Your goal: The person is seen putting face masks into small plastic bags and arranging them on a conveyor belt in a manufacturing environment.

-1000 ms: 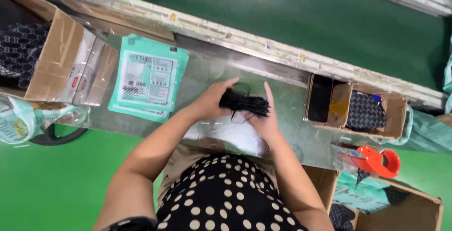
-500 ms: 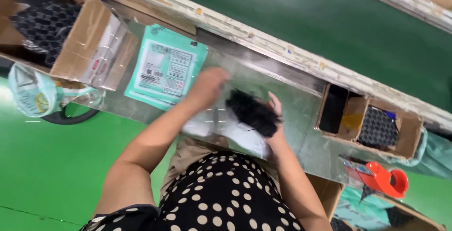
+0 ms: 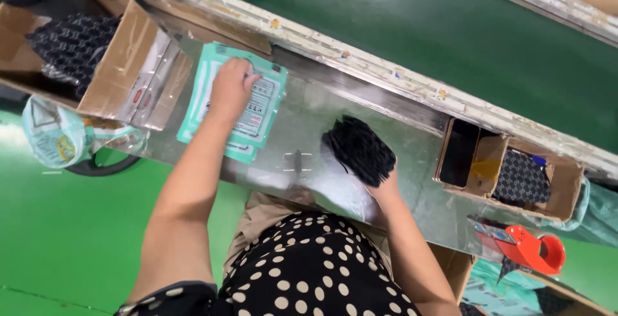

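- Right now my left hand lies flat, fingers spread, on the top teal packet of a small stack at the left of the steel bench; it presses rather than grips.
- My right hand is closed around the base of a black bundle of thin strands, which fans up and left over the bench, near the middle.
- Judging by looks, the bundle is light and floppy, loose at its far end, so the tight end in my fist is the place to keep hold.
- I'd guess the packet is a thin, slick, bendy film; pinching an edge or corner should lift it better than a flat palm.
- Further left sits an open cardboard box of dark pieces; to the right, a smaller divided carton and a red tape dispenser.
- Beyond the bench runs a green conveyor belt.
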